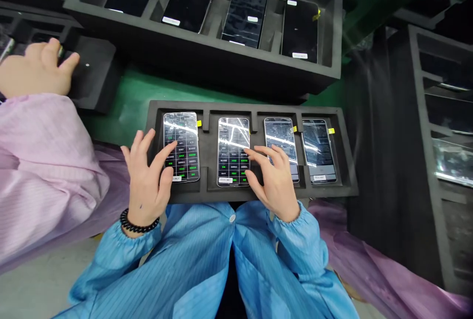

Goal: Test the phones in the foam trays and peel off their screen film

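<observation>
Before me lies a black foam tray (207, 194) with several smartphones in its slots, screens lit. My left hand (146, 181) has its fingers spread, the index fingertip on or just over the leftmost smartphone (188, 134). That screen shows a grid of dark and green cells. My right hand (275, 178) is open too, its index finger at the right edge of the second smartphone (229, 149), which shows a similar grid. Behind that hand, the third smartphone (279, 131) is partly covered. Lines of text fill the fourth smartphone (318, 149). Yellow tabs stick out beside the phones.
A stack of black foam trays (207, 50) with dark-screened phones stands behind on the green table (136, 97). More stacked trays (417, 112) rise at the right. On the left, a co-worker's hand (40, 70) in a pink sleeve reaches over another black tray (94, 72).
</observation>
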Available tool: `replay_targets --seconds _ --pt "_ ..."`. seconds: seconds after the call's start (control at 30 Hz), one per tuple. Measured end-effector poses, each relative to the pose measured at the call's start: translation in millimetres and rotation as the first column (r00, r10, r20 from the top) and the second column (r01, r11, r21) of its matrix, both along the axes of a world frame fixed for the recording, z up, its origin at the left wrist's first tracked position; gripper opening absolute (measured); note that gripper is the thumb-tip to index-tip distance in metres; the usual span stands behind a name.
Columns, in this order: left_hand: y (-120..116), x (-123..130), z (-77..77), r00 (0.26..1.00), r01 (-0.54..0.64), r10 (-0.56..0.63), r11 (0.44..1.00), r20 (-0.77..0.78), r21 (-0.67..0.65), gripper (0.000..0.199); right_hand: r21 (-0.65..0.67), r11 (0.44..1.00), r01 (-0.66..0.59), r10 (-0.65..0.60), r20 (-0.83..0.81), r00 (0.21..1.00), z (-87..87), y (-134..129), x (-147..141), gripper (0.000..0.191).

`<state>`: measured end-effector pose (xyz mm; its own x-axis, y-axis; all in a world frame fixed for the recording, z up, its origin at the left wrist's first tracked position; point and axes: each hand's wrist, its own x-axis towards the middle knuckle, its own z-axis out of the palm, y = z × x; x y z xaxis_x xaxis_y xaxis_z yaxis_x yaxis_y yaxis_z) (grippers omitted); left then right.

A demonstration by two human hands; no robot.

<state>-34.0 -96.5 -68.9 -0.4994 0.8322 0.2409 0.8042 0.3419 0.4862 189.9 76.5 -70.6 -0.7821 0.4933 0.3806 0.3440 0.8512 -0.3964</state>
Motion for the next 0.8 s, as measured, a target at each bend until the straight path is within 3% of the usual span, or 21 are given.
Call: replay_targets --seconds 0.4,0.57,0.7,0.8 --pt "10.8 -0.4 -3.1 0.998 0.069 -0.07 0.985 -0.002 -0.158 0.056 -0.035 0.999 -0.018 0.018 0.01 1.0 0.4 0.1 0.0 0.03" --pt "6.7 2.2 3.5 0.999 -0.018 0.019 0.999 0.04 -0.035 0.069 -0.111 0.994 0.021 -0.041 -0.183 0.982 1.4 -0.6 11.4 0.035" --pt "-5.7 1.3 3.6 0.966 -0.229 0.21 0.965 0.149 0.124 0.079 -0.166 0.954 0.248 -0.287 -0.281 0.916 2.2 8.0 42.0 0.038" --pt "-20.3 -6.9 -3.4 0.879 -0.413 0.367 0.905 0.303 0.103 0.078 -0.146 0.821 0.552 -0.571 -0.224 0.79 1.9 19.4 74.8 0.042"
